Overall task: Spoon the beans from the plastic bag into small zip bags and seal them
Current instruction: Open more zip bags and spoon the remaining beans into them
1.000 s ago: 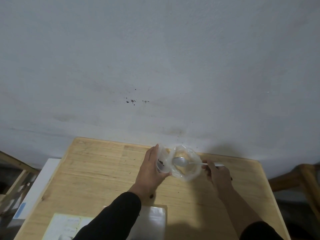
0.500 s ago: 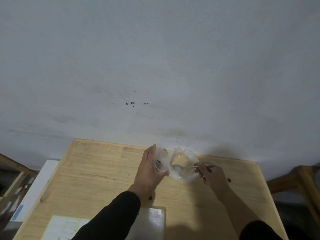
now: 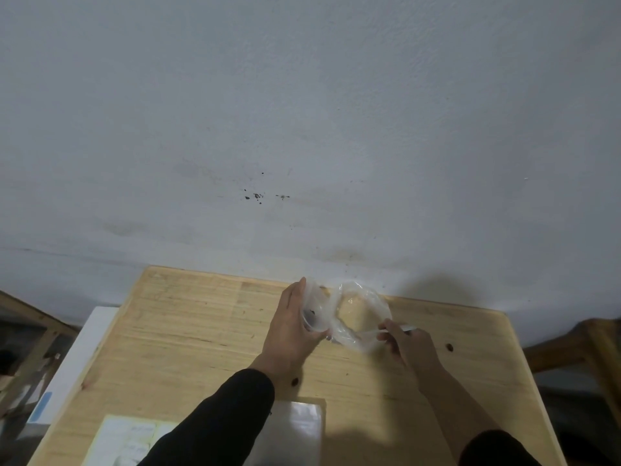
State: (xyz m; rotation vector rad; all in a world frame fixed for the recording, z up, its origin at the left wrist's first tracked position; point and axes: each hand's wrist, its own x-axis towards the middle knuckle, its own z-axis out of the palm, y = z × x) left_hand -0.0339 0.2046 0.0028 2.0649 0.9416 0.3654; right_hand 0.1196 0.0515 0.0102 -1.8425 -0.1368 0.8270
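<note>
While left hand (image 3: 291, 326) curls fingers round small zip bag (image 3: 315, 316), right hand (image 3: 408, 343) pinching spoon (image 3: 386, 331), bowl seemingly inside plastic bag (image 3: 364, 314).

There is one view only, worn on my head, so nothing is shared with a second camera. It looks forward and steeply down over my forearms at the wooden worktop (image 3: 188, 334), whose far edge meets a pale wall (image 3: 302, 112) that fills the upper half of the picture (the wide lens bows the edges). My hands sit low and central, close beneath the camera, my sleeves running off the bottom edge.
</note>
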